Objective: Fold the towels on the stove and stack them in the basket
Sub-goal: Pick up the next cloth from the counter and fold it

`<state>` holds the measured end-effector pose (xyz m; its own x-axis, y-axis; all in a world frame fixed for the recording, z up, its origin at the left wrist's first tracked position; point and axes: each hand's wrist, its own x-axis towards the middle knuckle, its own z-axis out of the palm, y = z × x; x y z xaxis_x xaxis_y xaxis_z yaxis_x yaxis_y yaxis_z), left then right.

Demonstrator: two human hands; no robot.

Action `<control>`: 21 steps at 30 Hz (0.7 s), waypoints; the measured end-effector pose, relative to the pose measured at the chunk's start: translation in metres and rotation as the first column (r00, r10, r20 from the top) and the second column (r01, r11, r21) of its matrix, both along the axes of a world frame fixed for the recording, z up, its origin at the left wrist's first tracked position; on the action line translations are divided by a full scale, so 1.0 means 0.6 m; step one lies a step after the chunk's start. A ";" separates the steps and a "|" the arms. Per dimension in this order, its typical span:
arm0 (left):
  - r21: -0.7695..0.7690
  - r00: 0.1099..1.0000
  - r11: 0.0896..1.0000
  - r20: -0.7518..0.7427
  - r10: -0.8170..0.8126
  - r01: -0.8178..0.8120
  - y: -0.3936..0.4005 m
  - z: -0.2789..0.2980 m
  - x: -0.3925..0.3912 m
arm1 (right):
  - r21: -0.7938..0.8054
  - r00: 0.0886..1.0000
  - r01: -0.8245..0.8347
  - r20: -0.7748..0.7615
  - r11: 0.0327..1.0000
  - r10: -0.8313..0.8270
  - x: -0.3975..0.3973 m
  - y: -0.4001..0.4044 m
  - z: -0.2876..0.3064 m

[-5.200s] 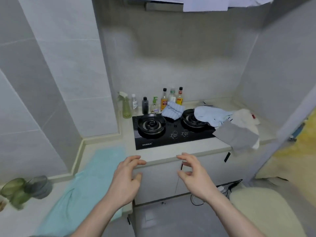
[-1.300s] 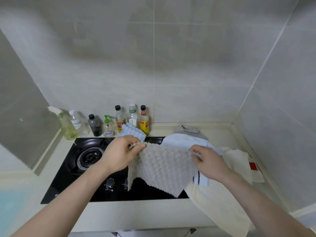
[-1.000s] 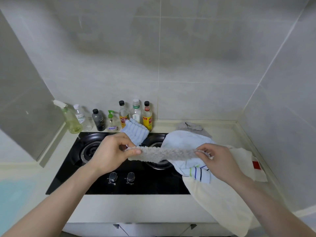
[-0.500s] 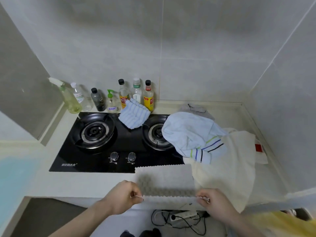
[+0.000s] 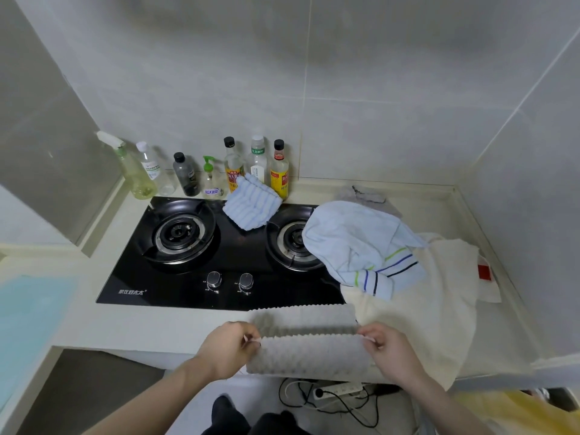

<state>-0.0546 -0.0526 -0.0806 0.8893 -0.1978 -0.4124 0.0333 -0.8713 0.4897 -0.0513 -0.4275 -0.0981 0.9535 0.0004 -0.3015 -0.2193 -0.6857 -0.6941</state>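
A grey waffle-textured towel [image 5: 309, 343] lies on the counter's front edge, its near part doubled over. My left hand [image 5: 227, 348] pinches its left corners and my right hand [image 5: 387, 350] pinches its right corners. On the black stove [image 5: 194, 277], a small blue striped towel [image 5: 252, 207] sits between the burners. A light blue towel with coloured stripes [image 5: 361, 246] covers the right burner. A cream towel [image 5: 436, 312] hangs over the counter to the right. No basket is in view.
Several bottles [image 5: 233, 169] and a spray bottle [image 5: 133, 171] line the back wall. A grey cloth [image 5: 365, 196] lies at the back right. A teal mat [image 5: 29, 318] covers the left counter. A power strip with cables [image 5: 337, 392] lies on the floor below.
I stepped up to the stove and picked up the grey towel with both hands. I brought it down to the counter's front edge, where its near part now lies folded over.
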 end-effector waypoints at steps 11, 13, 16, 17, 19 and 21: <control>0.022 0.991 0.991 -0.008 0.135 -0.135 -0.003 -0.013 0.060 | 0.026 0.994 0.107 0.003 0.994 -0.107 0.091 0.027 -0.012; 0.037 0.990 0.989 -0.012 0.143 -0.143 -0.007 -0.015 0.068 | 0.001 0.995 0.096 0.000 0.995 -0.096 0.099 0.033 -0.019; 0.058 0.986 0.985 -0.027 0.163 -0.161 -0.014 -0.026 0.075 | -0.022 0.996 0.088 -0.025 0.996 -0.089 0.105 0.039 -0.035; 0.058 0.985 0.984 -0.033 0.172 -0.170 -0.016 -0.030 0.077 | -0.030 0.995 0.092 -0.032 0.995 -0.093 0.107 0.041 -0.039; 0.057 0.981 0.981 -0.044 0.189 -0.187 -0.019 -0.035 0.081 | -0.052 0.994 0.102 -0.036 0.993 -0.104 0.113 0.043 -0.049; 0.052 0.979 0.979 -0.050 0.198 -0.195 -0.022 -0.036 0.087 | -0.064 0.993 0.107 -0.043 0.992 -0.110 0.119 0.046 -0.053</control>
<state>-0.0025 -0.0660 -0.1021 0.8848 -0.0009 -0.4659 0.2315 -0.8669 0.4414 0.0203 -0.3998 -0.1299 0.9319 -0.1223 -0.3414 -0.3254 -0.6974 -0.6386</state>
